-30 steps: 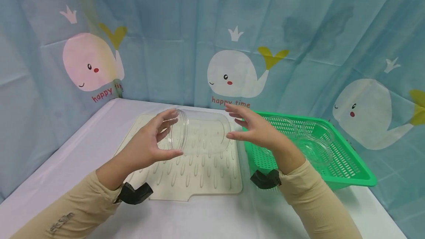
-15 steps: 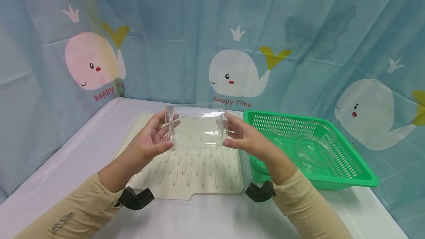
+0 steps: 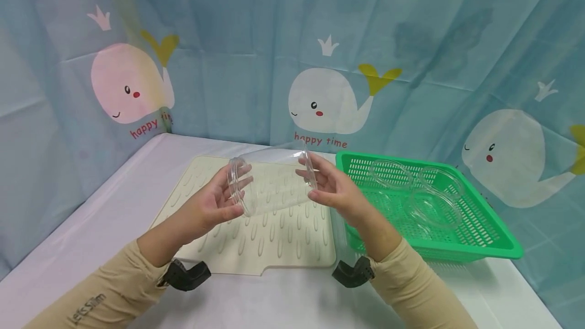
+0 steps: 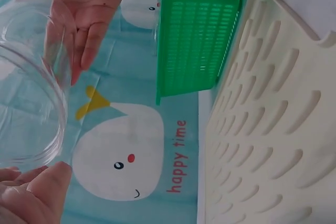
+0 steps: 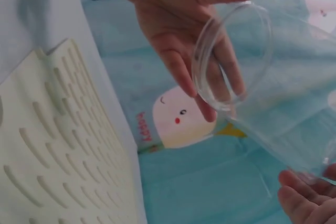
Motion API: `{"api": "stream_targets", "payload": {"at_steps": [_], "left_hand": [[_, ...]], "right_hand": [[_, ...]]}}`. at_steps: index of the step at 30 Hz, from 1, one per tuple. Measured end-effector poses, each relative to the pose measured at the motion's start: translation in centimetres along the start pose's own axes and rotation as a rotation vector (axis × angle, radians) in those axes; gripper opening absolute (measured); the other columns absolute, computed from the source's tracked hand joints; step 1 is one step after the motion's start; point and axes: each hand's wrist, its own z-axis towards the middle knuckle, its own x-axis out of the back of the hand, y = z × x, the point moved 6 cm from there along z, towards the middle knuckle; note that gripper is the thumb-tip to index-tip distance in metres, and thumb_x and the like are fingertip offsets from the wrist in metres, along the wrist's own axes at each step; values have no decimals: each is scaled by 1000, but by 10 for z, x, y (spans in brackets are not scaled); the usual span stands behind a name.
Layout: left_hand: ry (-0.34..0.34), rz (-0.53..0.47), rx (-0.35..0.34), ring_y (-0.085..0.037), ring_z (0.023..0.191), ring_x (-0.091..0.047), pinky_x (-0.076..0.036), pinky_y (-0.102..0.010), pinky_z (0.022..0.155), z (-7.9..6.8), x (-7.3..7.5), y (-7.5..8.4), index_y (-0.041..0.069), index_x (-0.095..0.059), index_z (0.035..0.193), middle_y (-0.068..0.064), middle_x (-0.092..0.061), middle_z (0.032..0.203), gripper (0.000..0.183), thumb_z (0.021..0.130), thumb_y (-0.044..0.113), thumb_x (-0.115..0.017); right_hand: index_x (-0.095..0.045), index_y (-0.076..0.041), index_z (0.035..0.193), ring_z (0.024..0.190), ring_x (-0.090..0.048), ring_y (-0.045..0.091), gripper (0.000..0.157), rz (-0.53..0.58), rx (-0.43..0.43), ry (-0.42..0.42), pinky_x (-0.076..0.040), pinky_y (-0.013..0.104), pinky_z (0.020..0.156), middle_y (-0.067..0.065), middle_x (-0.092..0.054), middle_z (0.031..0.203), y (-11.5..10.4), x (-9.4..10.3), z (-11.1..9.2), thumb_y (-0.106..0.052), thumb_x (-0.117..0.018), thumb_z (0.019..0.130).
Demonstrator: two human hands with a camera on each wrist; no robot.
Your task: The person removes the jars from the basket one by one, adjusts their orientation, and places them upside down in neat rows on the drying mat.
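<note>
Jar of clear, cylindrical plastic or glass is held tilted on its side in the air above the cream, flat, ribbed mat, its ridged end toward the mat's left side. The left hand pinches that ridged end between thumb and fingers while the right hand grips the opposite end the same way, probably because a smooth, see-through wall is safer steadied from both ends. Right of the mat, a green, slotted plastic basket holds clear, round, lid-like pieces, likely gathered there so they cannot roll or scatter.
</note>
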Motion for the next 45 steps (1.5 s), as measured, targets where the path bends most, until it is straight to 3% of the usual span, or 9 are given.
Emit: {"api": "stream_targets", "payload": {"at_steps": [5,10,14,18,20,26,33,37,45], "left_hand": [[-14,95,-10,-33,138,-10,-19,-34,107,0,1,1,7,-2,146,-13,-8,152,89,85,15,-66],[-1,349,32,-33,138,-13,-19,-48,106,-3,7,0,9,-3,147,-15,-10,151,91,84,20,-67],[19,614,147,-35,137,-13,-20,-54,106,-8,22,-9,14,3,148,-14,-6,152,99,82,39,-67],[43,856,273,-37,137,-9,-18,-58,105,-16,47,-27,9,6,147,-18,-2,152,110,76,59,-62],[53,916,309,-39,138,-4,-15,-59,105,-21,60,-36,3,6,146,-21,1,151,114,75,62,-61],[67,988,397,-43,136,5,-8,-61,104,-31,97,-57,-4,8,143,-26,9,149,117,75,61,-62],[61,1063,466,-46,133,13,-2,-62,104,-37,128,-81,-9,9,141,-29,13,147,120,75,60,-63],[9,1118,483,-48,132,13,-3,-62,104,-36,133,-96,-13,4,140,-32,12,146,124,71,64,-63],[-80,1095,516,-51,132,7,-4,-63,103,-38,128,-113,-16,-2,139,-36,8,144,128,65,68,-63]], "right_hand": [[-19,-3,145,127,-35,40,92,75,84,64,-36,38,101,19,-30,141,-5,-3,2,-37,-71,77],[-21,-2,144,124,-41,38,99,83,117,115,-39,36,98,20,-30,137,-9,-3,3,-42,-76,72],[-22,-6,144,123,-43,34,98,66,84,171,-45,30,92,17,-32,135,-8,1,3,-39,-78,71],[-22,-9,145,124,-41,35,96,39,36,216,-46,28,90,14,-32,136,-5,8,2,-37,-78,71],[-22,-9,145,124,-40,34,96,20,22,231,-44,30,93,13,-31,136,-4,10,2,-35,-77,72],[-17,-9,146,128,-37,30,91,-9,-8,267,-37,38,100,9,-29,139,-2,16,3,-20,-74,76],[-18,-12,146,131,-35,30,86,-35,-37,281,-39,34,97,7,-28,141,0,18,3,-8,-70,77],[-19,-13,145,130,-36,28,85,-53,-51,285,-38,37,98,7,-28,141,1,18,3,-8,-70,77],[-19,-13,145,129,-38,26,88,-50,-53,284,-39,33,97,8,-28,141,4,16,6,-10,-73,76]]}}
